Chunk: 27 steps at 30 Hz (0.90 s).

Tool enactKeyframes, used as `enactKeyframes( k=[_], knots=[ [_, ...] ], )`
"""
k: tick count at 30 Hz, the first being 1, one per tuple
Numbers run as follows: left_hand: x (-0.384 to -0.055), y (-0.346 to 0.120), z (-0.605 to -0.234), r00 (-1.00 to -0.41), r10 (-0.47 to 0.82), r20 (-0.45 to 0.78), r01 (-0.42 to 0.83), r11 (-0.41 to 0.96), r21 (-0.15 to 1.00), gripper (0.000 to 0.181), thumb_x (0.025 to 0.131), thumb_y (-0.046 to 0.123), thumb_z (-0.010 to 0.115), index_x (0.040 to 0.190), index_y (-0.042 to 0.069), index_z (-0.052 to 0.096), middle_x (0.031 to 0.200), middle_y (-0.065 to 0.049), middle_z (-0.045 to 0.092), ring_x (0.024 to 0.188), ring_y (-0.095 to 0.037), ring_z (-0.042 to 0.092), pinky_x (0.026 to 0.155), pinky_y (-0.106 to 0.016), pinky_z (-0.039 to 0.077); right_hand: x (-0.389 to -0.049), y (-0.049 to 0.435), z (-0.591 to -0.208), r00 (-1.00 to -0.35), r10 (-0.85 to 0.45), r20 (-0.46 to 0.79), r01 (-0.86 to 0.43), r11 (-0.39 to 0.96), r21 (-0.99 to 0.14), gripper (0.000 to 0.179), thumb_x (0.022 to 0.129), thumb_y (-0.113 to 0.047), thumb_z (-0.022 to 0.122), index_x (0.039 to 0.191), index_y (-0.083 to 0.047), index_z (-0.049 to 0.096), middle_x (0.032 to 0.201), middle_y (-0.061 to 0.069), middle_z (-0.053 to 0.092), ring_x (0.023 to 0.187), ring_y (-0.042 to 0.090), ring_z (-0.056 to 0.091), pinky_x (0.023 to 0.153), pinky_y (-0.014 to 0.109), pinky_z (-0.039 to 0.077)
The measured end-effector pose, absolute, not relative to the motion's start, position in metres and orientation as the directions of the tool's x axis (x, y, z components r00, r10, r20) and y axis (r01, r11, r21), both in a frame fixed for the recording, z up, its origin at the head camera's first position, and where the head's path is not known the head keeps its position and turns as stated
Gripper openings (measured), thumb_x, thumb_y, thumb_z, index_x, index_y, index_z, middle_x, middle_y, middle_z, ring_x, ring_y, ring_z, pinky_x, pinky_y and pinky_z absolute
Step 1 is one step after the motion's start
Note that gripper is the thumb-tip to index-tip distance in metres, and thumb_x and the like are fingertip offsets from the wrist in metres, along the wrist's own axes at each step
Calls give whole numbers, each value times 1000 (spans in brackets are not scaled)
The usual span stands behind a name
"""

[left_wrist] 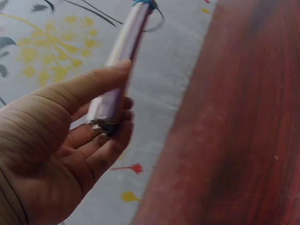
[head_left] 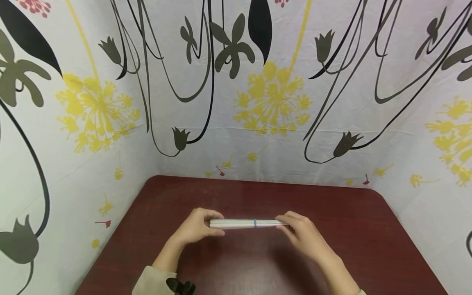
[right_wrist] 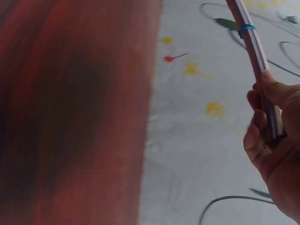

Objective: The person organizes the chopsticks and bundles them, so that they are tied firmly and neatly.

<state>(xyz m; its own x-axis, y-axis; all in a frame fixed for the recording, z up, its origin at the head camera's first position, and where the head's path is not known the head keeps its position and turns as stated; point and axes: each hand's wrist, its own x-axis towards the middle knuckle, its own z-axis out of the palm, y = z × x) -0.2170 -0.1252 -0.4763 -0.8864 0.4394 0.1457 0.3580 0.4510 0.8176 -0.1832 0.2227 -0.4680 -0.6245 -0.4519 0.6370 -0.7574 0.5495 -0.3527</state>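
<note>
A bundle of pale chopsticks [head_left: 236, 223] is held level above the table between both hands. A blue band [head_left: 255, 223] circles it right of the middle. At its thicker left end, the left hand [head_left: 199, 226] grips with the thumb on one side and fingers on the other. The right hand [head_left: 304, 233] pinches the narrower right end. In the left wrist view, the thumb of the left hand [left_wrist: 56, 126] lies along the chopsticks [left_wrist: 119, 61], whose several blunt ends show near the palm. The right wrist view has the right hand [right_wrist: 281, 140] curled round the other end.
The dark red wooden table [head_left: 243, 266] has rounded far corners. Close behind and beside it hangs white cloth [head_left: 280, 164] printed with yellow flowers and dark stems. A black strap [head_left: 180, 286] sits at the left sleeve [head_left: 153, 282].
</note>
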Motion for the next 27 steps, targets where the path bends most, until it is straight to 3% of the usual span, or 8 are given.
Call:
enactKeyframes(
  k=[4, 8, 12, 17, 27],
  knots=[
    [-229, -121, -494, -871, 479, 108, 379, 516, 768, 28, 80, 16, 85, 106, 12, 77, 96, 3, 73, 64, -6, 54, 60, -24, 48, -194, 229, -489, -667, -479, 570, -729, 579, -367, 22, 80, 1, 80, 101, -3, 74, 88, -5, 68, 73, 0, 59, 65, 16, 49],
    [-240, -113, -512, -859, 478, 186, 479, 619, 622, 28, 84, 14, 81, 111, 7, 76, 105, -3, 74, 92, -15, 68, 79, -32, 56, -207, 234, -510, -735, -472, 487, -664, 649, -373, 22, 81, -1, 79, 102, -4, 74, 93, -3, 66, 80, 8, 65, 69, 27, 55],
    [-242, -109, -529, -863, 475, 171, 490, 706, 511, 32, 88, 10, 77, 119, 5, 73, 115, -7, 72, 109, -24, 67, 89, -40, 55, -216, 234, -532, -800, -451, 395, -587, 721, -367, 22, 83, -3, 79, 104, -6, 74, 96, -1, 67, 86, 16, 68, 72, 34, 56],
    [-240, -107, -546, -868, 472, 155, 489, 757, 434, 34, 89, 3, 74, 123, 5, 71, 120, -9, 71, 114, -28, 65, 92, -41, 54, -221, 232, -548, -824, -464, 327, -558, 768, -315, 21, 83, -4, 79, 103, -10, 75, 94, -2, 68, 87, 19, 67, 74, 35, 56],
    [-239, -105, -555, -850, 484, 208, 526, 764, 372, 35, 94, -1, 64, 129, 1, 66, 127, -14, 67, 120, -29, 63, 97, -42, 52, -225, 232, -551, -838, -442, 320, -535, 784, -317, 17, 85, -4, 78, 100, -12, 75, 90, -5, 66, 84, 17, 66, 72, 35, 55]
  ],
)
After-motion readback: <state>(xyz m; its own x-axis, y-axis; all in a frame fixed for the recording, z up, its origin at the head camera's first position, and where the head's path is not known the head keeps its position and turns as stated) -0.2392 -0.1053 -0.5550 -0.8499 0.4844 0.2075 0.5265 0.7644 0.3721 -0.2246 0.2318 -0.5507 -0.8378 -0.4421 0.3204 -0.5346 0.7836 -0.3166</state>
